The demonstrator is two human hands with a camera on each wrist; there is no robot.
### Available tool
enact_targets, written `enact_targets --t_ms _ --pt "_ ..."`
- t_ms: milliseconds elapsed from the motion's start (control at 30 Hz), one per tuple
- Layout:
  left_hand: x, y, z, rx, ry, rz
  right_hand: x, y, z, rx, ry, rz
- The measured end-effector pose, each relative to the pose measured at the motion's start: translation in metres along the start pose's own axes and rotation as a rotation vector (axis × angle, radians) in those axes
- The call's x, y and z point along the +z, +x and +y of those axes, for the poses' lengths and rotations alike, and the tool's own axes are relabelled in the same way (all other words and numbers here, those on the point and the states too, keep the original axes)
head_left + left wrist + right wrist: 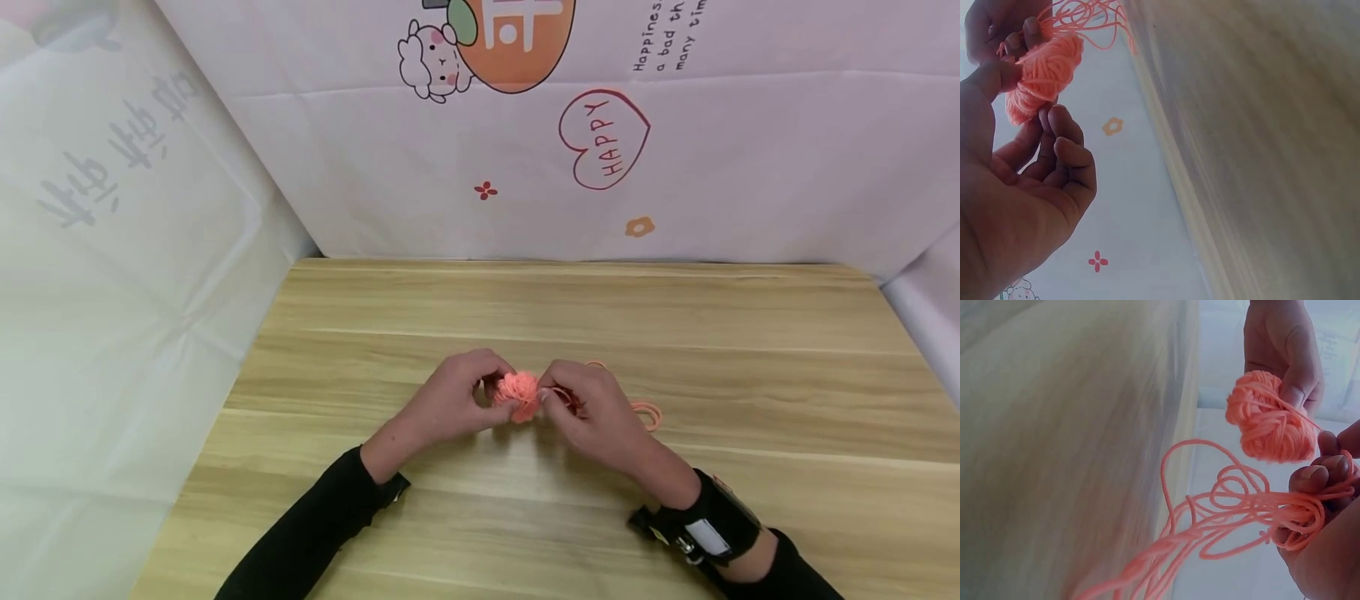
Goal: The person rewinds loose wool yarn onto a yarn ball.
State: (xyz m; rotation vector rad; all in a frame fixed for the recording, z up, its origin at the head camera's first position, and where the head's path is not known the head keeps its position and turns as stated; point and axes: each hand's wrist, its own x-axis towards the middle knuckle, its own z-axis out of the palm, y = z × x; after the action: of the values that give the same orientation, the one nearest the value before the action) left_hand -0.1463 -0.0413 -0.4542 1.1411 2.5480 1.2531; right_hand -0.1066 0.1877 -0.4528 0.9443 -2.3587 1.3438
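A small ball of coral-pink yarn is held above the table between the two hands. My left hand grips it from the left, thumb on the near side and fingers behind, as the left wrist view also shows. Close at its right side, my right hand pinches a strand that runs taut off the ball. Loose loops of the same yarn are bunched under the curled fingers of that hand and hang down from it in the right wrist view.
A wood-grain table lies under both hands. Behind it hangs a white printed cloth with cartoon drawings and lettering, and another white cloth covers the left side. A black strap circles the right wrist.
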Motion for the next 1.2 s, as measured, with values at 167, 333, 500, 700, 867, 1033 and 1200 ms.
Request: enact_targets --t_ms 167,333,500,700,867,1033,1200 --pt "0.002 0.0 0.001 0.036 -0.027 -0.071 0.0 0.0 0.0 0.018 -0.008 -0.007" --pt "0.003 0.0 0.002 0.103 -0.078 -0.133 -0.004 0.004 -0.008 0.026 0.004 -0.006" --pt "0.001 -0.001 0.006 0.159 -0.139 -0.181 -0.009 0.009 -0.021 0.018 0.044 -0.017" --pt "-0.009 -0.001 0.027 0.219 -0.237 -0.208 -0.008 0.011 -0.022 -0.029 0.085 -0.025" --pt "-0.016 0.0 0.035 0.244 -0.342 -0.174 -0.008 0.012 -0.024 0.015 0.086 -0.031" --pt "-0.017 0.0 0.035 0.228 -0.532 -0.102 -0.008 0.01 -0.024 0.07 0.075 -0.051" --pt "-0.018 0.0 0.032 0.162 -0.626 -0.009 -0.006 0.011 -0.026 0.053 0.084 -0.047"
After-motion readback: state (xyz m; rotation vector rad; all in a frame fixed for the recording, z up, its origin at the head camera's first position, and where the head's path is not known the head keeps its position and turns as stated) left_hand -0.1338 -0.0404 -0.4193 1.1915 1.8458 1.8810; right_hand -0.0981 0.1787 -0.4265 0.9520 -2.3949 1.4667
